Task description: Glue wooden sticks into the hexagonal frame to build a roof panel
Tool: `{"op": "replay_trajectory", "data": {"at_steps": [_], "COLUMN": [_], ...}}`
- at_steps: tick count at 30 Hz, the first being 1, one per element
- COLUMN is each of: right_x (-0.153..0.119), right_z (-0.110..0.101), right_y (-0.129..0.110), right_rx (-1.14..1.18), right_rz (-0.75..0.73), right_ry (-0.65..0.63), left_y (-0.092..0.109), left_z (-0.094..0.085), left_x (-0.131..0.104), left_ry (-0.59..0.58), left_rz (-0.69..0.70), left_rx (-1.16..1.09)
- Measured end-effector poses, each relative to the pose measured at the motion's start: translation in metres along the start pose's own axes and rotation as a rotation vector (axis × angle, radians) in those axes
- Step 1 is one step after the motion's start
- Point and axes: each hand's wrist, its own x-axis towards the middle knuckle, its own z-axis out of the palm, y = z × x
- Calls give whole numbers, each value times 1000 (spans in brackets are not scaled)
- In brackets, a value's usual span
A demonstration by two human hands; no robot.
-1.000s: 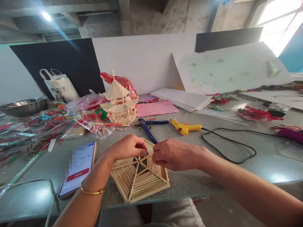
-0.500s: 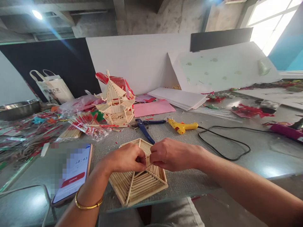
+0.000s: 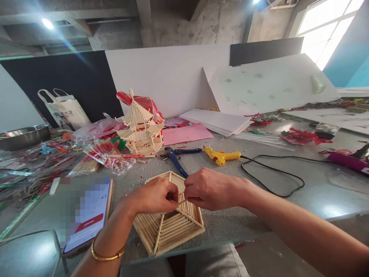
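Observation:
My left hand (image 3: 158, 195) and my right hand (image 3: 210, 189) are close together above a flat hexagonal panel (image 3: 178, 231) made of thin wooden sticks. Between them is a short wooden stick (image 3: 182, 201), its two ends pinched in the fingers of either hand. The panel lies on the table near its front edge, with sticks in wedge-shaped sections and a dark gap at the centre. My hands hide part of its upper half. A gold bangle (image 3: 107, 257) circles my left wrist.
Beyond the panel lie a blue-handled cutter (image 3: 176, 161) and a yellow glue gun (image 3: 220, 155) with a black cord. A stick-built pavilion model (image 3: 140, 132) stands behind. A phone (image 3: 89, 219) lies left, near wrapped sticks (image 3: 106, 156). White boards (image 3: 217, 119) are at the back.
The stick between my hands appears slightly raised from the panel's centre, and more of the dark gap shows beneath. My hands have otherwise barely moved; the view has shifted a little.

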Motion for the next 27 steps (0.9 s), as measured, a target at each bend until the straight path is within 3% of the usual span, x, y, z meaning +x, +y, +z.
{"op": "replay_trajectory", "data": {"at_steps": [12, 16, 18, 20, 22, 27], "right_x": [-2, -8, -11, -10, 0, 52], "right_z": [-9, -22, -30, -36, -36, -20], "right_y": [4, 7, 14, 26, 41, 79], "right_rx": [-135, -97, -57, -54, -88, -67], "right_rz": [3, 29, 114, 265, 445, 684], "right_ry": [140, 433, 632, 719, 604, -187], "left_y": [-4, -7, -7, -10, -13, -22], "left_z": [-3, -8, -14, -20, -24, -30], "left_x": [3, 4, 3, 2, 0, -2], "left_ry": [97, 187, 297, 424, 526, 698], "left_rz": [-55, -93, -103, -94, -54, 62], "left_rx": [-206, -269, -344, -474, -627, -924]}}
